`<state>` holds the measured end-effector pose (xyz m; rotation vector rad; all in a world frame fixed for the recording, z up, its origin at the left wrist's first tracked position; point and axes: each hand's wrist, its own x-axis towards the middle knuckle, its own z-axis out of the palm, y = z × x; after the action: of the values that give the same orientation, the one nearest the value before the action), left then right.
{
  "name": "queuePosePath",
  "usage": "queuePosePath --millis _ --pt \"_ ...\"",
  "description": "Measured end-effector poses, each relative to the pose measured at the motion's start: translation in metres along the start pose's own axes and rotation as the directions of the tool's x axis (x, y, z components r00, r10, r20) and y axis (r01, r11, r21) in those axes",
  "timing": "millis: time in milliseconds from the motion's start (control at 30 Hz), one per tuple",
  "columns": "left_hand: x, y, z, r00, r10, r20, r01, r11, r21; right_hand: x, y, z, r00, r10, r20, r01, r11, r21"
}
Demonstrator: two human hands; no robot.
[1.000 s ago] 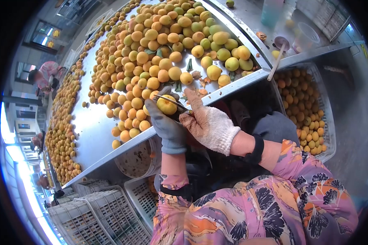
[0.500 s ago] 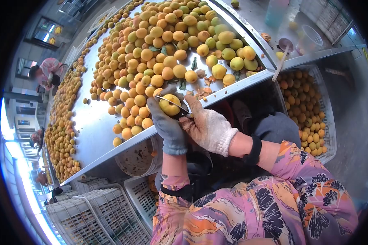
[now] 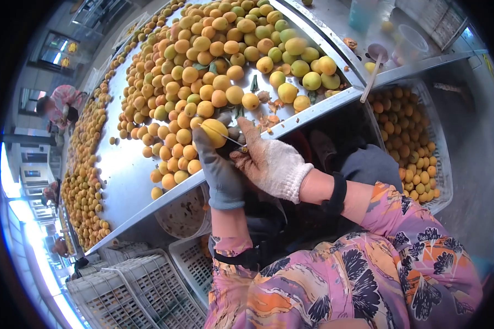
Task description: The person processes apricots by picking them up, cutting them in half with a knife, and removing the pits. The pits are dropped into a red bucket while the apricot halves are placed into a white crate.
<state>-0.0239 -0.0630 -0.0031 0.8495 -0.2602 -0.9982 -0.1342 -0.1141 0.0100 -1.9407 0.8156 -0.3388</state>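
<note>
My left hand [image 3: 223, 175], in a grey glove, is wrapped around a yellow apricot [image 3: 213, 134] near the front edge of the metal table [image 3: 127, 189]. In a white glove with brown-stained fingers, my right hand [image 3: 277, 167] grips a small knife [image 3: 236, 142]. The thin blade reaches left from these fingers and lies against the fruit. The knife's handle is mostly hidden in the glove. Just beyond both hands spreads a large heap of apricots [image 3: 184, 82], with leaves and torn fruit scraps [image 3: 269, 120] at its near right side.
A crate of apricots [image 3: 414, 142] stands below the table on the right. White plastic crates [image 3: 132, 290] and a dirty bucket [image 3: 182, 214] are at lower left. A ladle-like scoop [image 3: 376, 66] and a clear cup [image 3: 411, 44] rest at upper right. Another person [image 3: 63, 104] is far left.
Both hands have shifted slightly left and up with the apricot and knife. The apricot has turned a little, and the blade now slants more steeply across its right side.
</note>
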Motion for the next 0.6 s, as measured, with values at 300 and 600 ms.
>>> queuePosePath --millis 300,600 --pt "-0.007 0.005 0.024 0.986 0.097 -0.138 -0.079 0.988 0.129 -0.001 -0.002 -0.004 0.999 -0.051 -0.019 0.050 0.998 -0.036" --pt "0.007 -0.002 -0.005 0.966 0.210 0.149 -0.257 0.831 0.494 0.006 0.003 -0.004 0.993 -0.091 -0.070 0.084 0.992 -0.090"
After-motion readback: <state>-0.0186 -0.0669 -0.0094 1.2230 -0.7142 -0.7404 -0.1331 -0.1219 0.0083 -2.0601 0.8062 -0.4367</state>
